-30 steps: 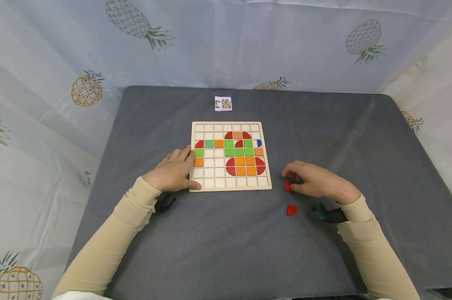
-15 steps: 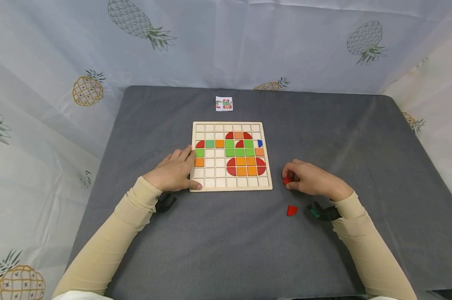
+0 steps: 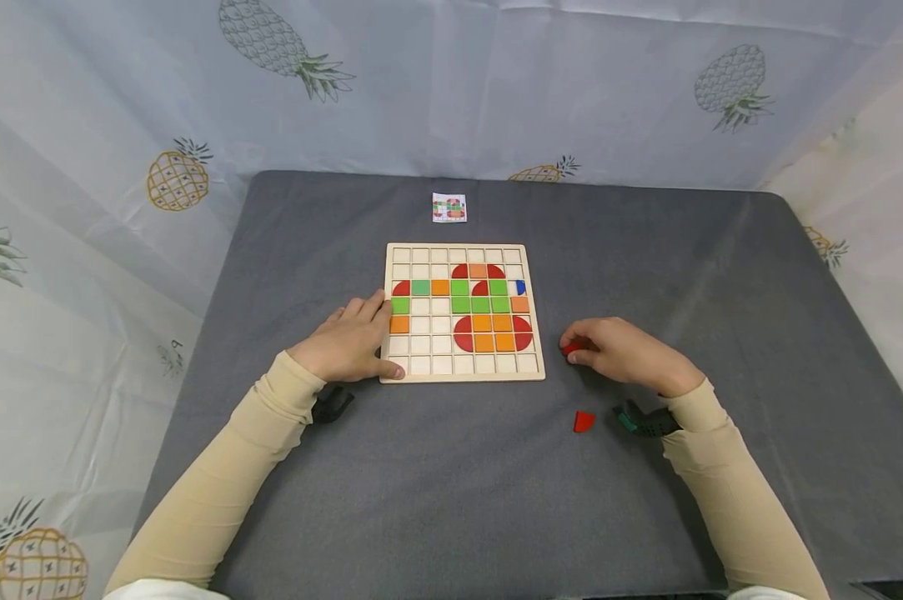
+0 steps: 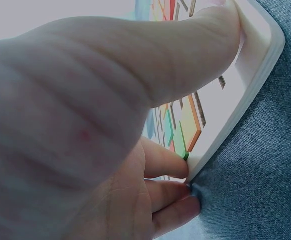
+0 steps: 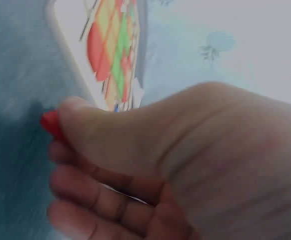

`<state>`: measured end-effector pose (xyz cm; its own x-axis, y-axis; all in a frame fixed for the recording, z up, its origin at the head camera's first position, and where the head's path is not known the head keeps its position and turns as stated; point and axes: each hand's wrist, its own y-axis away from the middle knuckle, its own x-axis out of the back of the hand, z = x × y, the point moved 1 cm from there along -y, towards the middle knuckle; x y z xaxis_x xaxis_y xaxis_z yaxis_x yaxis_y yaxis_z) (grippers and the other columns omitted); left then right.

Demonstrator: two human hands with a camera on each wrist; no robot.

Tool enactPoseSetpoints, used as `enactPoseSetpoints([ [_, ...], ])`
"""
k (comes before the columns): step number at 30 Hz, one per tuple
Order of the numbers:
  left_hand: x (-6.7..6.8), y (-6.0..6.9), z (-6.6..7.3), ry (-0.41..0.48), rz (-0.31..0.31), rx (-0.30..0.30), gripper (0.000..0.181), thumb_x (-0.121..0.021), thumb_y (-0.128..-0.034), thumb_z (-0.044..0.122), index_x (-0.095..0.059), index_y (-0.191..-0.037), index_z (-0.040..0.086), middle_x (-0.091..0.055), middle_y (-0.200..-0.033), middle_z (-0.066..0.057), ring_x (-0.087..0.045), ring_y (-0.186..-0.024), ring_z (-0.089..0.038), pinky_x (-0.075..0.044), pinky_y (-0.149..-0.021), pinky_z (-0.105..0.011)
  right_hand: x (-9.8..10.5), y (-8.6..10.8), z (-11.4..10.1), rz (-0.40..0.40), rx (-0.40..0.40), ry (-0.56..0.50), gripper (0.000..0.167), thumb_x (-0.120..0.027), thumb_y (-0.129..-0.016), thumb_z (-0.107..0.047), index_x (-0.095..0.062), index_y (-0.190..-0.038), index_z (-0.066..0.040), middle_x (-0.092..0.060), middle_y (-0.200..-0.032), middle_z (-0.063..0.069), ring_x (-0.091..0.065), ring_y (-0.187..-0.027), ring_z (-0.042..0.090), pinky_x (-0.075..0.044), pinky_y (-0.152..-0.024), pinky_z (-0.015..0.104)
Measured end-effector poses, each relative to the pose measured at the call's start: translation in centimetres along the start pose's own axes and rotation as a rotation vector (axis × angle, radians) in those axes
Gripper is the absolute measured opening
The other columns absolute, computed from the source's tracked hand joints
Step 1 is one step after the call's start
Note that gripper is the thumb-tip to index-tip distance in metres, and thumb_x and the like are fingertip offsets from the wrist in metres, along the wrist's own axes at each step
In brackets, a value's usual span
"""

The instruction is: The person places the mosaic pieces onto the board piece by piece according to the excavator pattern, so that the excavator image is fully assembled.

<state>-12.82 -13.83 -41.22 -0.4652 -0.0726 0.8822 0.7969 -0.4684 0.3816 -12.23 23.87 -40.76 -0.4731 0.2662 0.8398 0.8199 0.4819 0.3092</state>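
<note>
A wooden grid board (image 3: pixel 461 365) lies on the table, with red, green, orange and blue tiles set in some of its squares. My left hand (image 3: pixel 346 342) rests at the board's left edge, the thumb on its lower left corner and the straight fingers along the side. To the right of the board, my right hand (image 3: pixel 627 354) pinches a red tile (image 5: pixel 51 123) between thumb and fingers. Most of that tile is hidden by the thumb. Closer to me on the cloth lies another red tile (image 3: pixel 584 422), with one rounded side.
A small printed card (image 3: pixel 448 208) with a coloured grid pattern lies beyond the board. Dark grey cloth (image 3: pixel 661 258) covers the table. Behind it hangs a pale curtain (image 3: pixel 481 83) printed with pineapples.
My right hand has closed its fingers on the red tile, picked it up and shifted slightly left toward the board. The left hand stays in place.
</note>
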Motion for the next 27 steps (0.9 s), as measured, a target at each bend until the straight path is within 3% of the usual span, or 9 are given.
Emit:
enactPoseSetpoints([
  [2, 0.0, 0.0, 0.0, -0.001, 0.0, -0.002, 0.107, -0.074, -0.0895, 0.049, -0.016, -0.159, -0.007, -0.012, -0.168, -0.026, -0.024, -0.15, -0.044, -0.026, -0.12, -0.065, 0.2, -0.4, -0.4, 0.027, 0.026, -0.004, 0.016, -0.068, -0.096, -0.008, -0.073, -0.111, -0.009, -0.072, -0.102, 0.002, -0.061, -0.085, 0.014, -0.054, -0.079, 0.035],
  [7, 0.0, 0.0, 0.0, -0.003, 0.007, -0.009, 0.106, -0.074, -0.0891, 0.049, -0.017, -0.159, -0.007, -0.013, -0.168, -0.026, -0.026, -0.149, -0.044, -0.027, -0.119, -0.065, 0.7, -1.8, -2.4, 0.092, 0.094, -0.061, 0.014, -0.066, -0.097, -0.008, -0.071, -0.11, -0.01, -0.074, -0.103, 0.003, -0.062, -0.085, 0.015, -0.055, -0.075, 0.034],
  [14, 0.0, -0.1, 0.0, 0.0, 0.004, -0.003, 0.107, -0.074, -0.0891, 0.05, -0.017, -0.159, -0.007, -0.012, -0.168, -0.026, -0.025, -0.15, -0.044, -0.026, -0.119, -0.066, -0.1, -4.7, -6.3, 0.206, 0.247, -0.052, 0.011, -0.067, -0.096, -0.01, -0.073, -0.105, -0.012, -0.066, -0.106, 0.001, -0.056, -0.098, 0.02, -0.05, -0.082, 0.036],
  [20, 0.3, 0.0, 0.0, -0.008, 0.006, 0.008, 0.107, -0.074, -0.0887, 0.05, -0.018, -0.159, -0.007, -0.012, -0.168, -0.026, -0.025, -0.15, -0.044, -0.026, -0.12, -0.065, -1.7, -7.7, -9.4, 0.168, 0.301, -0.099, 0.011, -0.067, -0.095, -0.012, -0.072, -0.105, -0.012, -0.069, -0.101, -0.001, -0.056, -0.093, 0.019, -0.049, -0.082, 0.032],
  [27, 0.2, 0.1, 0.2, -0.014, 0.004, -0.002, 0.105, -0.075, -0.0881, 0.051, -0.021, -0.158, -0.006, -0.013, -0.167, -0.027, -0.025, -0.15, -0.044, -0.027, -0.12, -0.065, -3.4, -10.7, -12.3, 0.142, 0.297, -0.137, 0.009, -0.068, -0.094, -0.016, -0.075, -0.1, -0.015, -0.069, -0.094, -0.002, -0.055, -0.086, 0.016, -0.046, -0.076, 0.027],
])
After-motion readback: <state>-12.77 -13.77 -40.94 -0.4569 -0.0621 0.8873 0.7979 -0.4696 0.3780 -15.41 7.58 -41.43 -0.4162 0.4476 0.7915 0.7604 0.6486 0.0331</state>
